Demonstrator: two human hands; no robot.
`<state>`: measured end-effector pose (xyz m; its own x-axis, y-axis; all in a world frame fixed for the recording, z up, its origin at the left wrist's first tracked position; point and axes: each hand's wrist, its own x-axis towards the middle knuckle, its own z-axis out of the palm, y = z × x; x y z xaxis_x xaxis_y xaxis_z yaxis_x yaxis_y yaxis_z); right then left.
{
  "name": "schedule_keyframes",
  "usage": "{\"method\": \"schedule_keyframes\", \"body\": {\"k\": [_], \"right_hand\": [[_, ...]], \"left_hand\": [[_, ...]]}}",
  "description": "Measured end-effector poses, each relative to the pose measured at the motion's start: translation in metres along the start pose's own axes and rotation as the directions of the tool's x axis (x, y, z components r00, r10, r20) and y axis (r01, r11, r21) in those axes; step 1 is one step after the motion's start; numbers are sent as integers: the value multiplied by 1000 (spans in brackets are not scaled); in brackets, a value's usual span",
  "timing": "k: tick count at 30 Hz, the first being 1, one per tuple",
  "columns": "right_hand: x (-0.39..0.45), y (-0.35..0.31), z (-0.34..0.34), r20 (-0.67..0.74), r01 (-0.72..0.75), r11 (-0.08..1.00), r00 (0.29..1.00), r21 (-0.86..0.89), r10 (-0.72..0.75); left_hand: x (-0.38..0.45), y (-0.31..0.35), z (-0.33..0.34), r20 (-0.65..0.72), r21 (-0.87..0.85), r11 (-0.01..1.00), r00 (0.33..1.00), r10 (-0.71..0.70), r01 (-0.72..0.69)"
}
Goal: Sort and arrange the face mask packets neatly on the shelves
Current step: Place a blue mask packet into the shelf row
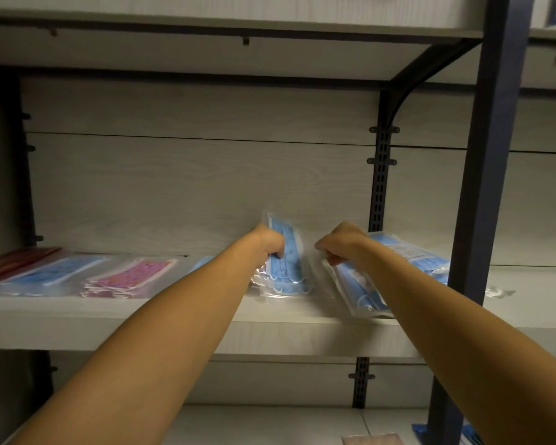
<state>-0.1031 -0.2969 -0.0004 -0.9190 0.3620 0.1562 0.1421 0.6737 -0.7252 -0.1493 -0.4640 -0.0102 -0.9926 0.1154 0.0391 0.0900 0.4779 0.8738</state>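
Observation:
Both my arms reach onto the grey middle shelf [174, 316]. My left hand [268, 244] grips a clear packet of blue face masks [286, 261], tilted up on its near end against the back panel. My right hand [341, 244] is closed on the top of a second blue mask packet [357, 290] that lies at an angle near the shelf's front edge. More blue packets [414, 255] are stacked behind my right wrist. Further left lie a pink packet stack [132, 277], a blue packet [58, 271] and red packets [16, 258].
A dark blue metal upright [488, 187] stands just right of my right arm. A black slotted bracket rail [379, 181] runs up the back panel. Another shelf [206, 36] hangs overhead. A lower shelf [270, 422] holds a brownish item [376, 440] and blue packets [421, 430].

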Motion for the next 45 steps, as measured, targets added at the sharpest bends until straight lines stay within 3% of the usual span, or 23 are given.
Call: {"method": "schedule_keyframes", "body": {"k": [3, 7, 11, 18, 23, 29, 37, 45], "right_hand": [[-4, -1, 10, 28, 53, 992, 998, 112, -56], [-7, 4, 25, 127, 66, 893, 982, 446, -136], [-11, 2, 35, 89, 80, 810, 983, 580, -161], [-10, -4, 35, 35, 98, 774, 988, 625, -153], [-2, 4, 36, 87, 111, 734, 970, 670, -226], [-21, -2, 41, 65, 137, 681, 963, 719, -262], [-8, -8, 39, -7, 103, 674, 990, 731, -144], [-4, 4, 44, 86, 10, 745, 992, 667, -90]], "left_hand": [[-1, 0, -9, -44, -197, 978, 997, 61, -68], [-3, -6, -17, -91, -320, 930, 983, 159, -180], [-5, -12, -19, -127, -399, 877, 963, 237, -268], [-10, -11, -29, -112, -513, 788, 936, 334, -342], [-6, -19, -30, -155, -611, 728, 948, 277, -313], [-7, -17, -16, -161, -476, 819, 948, 276, -319], [-5, -6, -17, -149, -451, 831, 946, 289, -325], [-1, -25, -12, -149, -465, 850, 969, 199, -246]]}}
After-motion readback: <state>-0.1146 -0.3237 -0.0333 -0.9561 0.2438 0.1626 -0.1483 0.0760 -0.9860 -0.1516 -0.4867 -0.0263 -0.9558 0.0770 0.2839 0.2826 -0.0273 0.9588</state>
